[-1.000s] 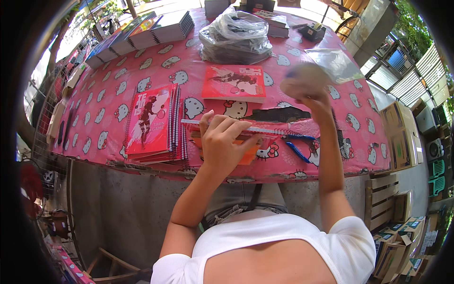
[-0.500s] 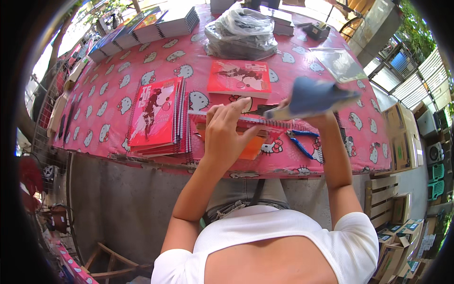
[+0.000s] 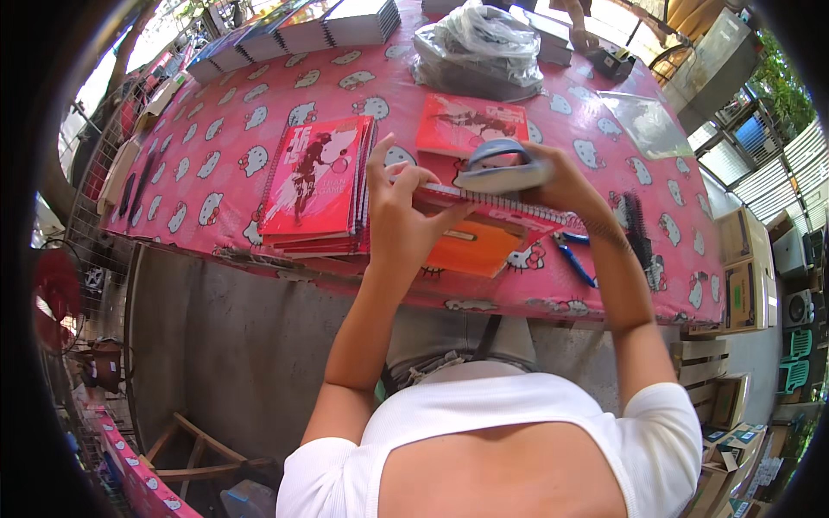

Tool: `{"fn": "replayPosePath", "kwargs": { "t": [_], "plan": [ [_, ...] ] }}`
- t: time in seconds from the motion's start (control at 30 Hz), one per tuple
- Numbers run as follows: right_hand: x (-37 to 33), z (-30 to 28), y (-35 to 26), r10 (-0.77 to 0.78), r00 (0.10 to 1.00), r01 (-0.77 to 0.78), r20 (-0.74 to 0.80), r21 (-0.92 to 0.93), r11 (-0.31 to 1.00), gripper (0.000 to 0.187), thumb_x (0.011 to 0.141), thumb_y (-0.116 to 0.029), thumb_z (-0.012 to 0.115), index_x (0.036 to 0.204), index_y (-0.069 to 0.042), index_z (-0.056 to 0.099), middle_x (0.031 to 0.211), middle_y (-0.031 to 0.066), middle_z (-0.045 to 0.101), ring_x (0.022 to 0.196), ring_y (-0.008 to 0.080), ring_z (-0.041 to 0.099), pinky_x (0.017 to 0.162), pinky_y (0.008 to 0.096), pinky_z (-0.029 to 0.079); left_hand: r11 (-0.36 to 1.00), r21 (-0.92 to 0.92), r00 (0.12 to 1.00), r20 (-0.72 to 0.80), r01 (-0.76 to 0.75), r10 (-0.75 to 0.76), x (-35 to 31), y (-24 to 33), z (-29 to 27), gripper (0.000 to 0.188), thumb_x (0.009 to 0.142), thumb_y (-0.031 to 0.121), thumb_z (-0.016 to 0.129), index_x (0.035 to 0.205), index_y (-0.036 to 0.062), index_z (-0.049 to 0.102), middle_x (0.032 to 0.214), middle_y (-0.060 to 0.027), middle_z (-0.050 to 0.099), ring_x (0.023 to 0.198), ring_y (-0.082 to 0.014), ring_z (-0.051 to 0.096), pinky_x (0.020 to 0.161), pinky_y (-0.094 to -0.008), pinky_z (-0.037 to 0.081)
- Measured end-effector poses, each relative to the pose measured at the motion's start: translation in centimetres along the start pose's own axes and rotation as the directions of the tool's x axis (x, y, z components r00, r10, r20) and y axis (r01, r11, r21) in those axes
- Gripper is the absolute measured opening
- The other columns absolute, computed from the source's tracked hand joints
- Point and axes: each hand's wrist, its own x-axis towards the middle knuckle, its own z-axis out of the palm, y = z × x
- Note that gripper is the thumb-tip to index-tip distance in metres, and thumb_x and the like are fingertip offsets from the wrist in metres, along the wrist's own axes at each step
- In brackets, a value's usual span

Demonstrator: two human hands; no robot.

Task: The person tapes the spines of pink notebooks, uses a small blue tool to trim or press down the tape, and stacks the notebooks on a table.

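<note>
1. Gripping a red spiral-bound notebook [image 3: 484,211] by its near-left edge, the left hand [image 3: 401,216] has its fingers curled around the cover and the thumb laid along the wire spine.
2. One blue-grey plastic tape dispenser [image 3: 501,168] sits in the right hand [image 3: 561,181], which is closed around it and holds it against the top edge of that same notebook, just above the pink cartoon-cat tablecloth [image 3: 216,164].
3. Under the held notebook lies one orange flat booklet [image 3: 471,249], touching it and reaching toward the near table edge.
4. One stack of red spiral notebooks [image 3: 315,186] lies just left of the left hand; the number in the stack cannot be told.
5. One single red notebook [image 3: 471,125] lies flat beyond the hands, partly hidden by the dispenser.
6. One pair of blue-handled scissors [image 3: 574,259] rests by the right wrist, with one black spiral binding [image 3: 639,233] farther right.
7. One clear plastic bag of dark goods [image 3: 479,47] stands at the far side.
8. One row of grey-edged notebook stacks [image 3: 302,30] lines the far left rim.
9. One clear plastic sleeve [image 3: 648,125] lies to the far right.
</note>
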Motion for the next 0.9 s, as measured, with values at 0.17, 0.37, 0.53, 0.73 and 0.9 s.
{"fn": "replayPosePath", "kwargs": {
  "t": [0.17,0.37,0.53,0.73,0.9],
  "plan": [
    [2.2,1.2,-2.0,0.354,0.930,-0.365,0.098,0.339,0.867,0.042,0.069,-0.013,0.079,0.107,-0.004,0.063,0.098,0.0079,0.068,0.087,0.0173,0.065,0.077,0.0313,0.052,0.999,-0.037,0.999,-0.022,0.034,-0.035,-0.3,-1.4,-0.8,0.045,0.057,0.025,0.090,0.087,0.0042,0.063,0.120,-0.0156,0.049,0.095,-0.0215,0.059,0.080,-0.0318,0.050],
    [3.1,2.3,-2.1,0.395,0.904,-0.378,0.167,0.743,0.552,0.044,0.070,-0.010,0.073,0.111,0.001,0.060,0.097,0.0104,0.067,0.089,0.0194,0.066,0.071,0.0356,0.055,0.933,-0.265,0.969,0.033,0.243,-0.243,-0.7,-2.3,-1.1,0.055,0.065,0.016,0.086,0.108,0.0033,0.054,0.103,-0.0082,0.055,0.089,-0.0137,0.057,0.075,-0.0248,0.048],
    [6.1,3.1,0.6,0.443,0.888,-0.388,0.125,-0.317,0.865,0.054,0.064,-0.009,0.077,0.113,0.002,0.059,0.100,0.0085,0.068,0.089,0.0196,0.067,0.070,0.0333,0.055,0.768,-0.585,0.952,0.022,0.259,-0.304,-0.3,-3.0,-1.2,0.056,0.075,0.004,0.077,0.120,0.0023,0.045,0.096,-0.0055,0.059,0.090,-0.0124,0.059,0.078,-0.0240,0.049],
    [7.0,3.9,0.8,0.296,0.934,-0.316,0.202,0.073,0.946,0.051,0.062,0.003,0.070,0.112,0.003,0.059,0.092,0.0057,0.068,0.080,0.0107,0.063,0.071,0.0295,0.052,0.631,-0.689,0.914,0.115,0.356,-0.389,-1.0,-4.0,-1.6,0.042,0.080,-0.004,0.070,0.120,0.0002,0.056,0.104,-0.0078,0.064,0.091,-0.0111,0.061,0.080,-0.0232,0.049],
    [3.4,2.4,4.3,0.439,0.877,-0.481,-0.196,-0.355,0.802,0.043,0.070,-0.007,0.069,0.112,-0.007,0.060,0.096,0.0116,0.067,0.087,0.0244,0.066,0.073,0.0357,0.053,0.515,-0.737,0.869,0.201,0.438,-0.452,-0.8,-3.1,-2.2,0.034,0.082,-0.002,0.069,0.115,-0.0023,0.060,0.094,-0.0045,0.066,0.086,-0.0109,0.062,0.077,-0.0224,0.051]
  ]
}}
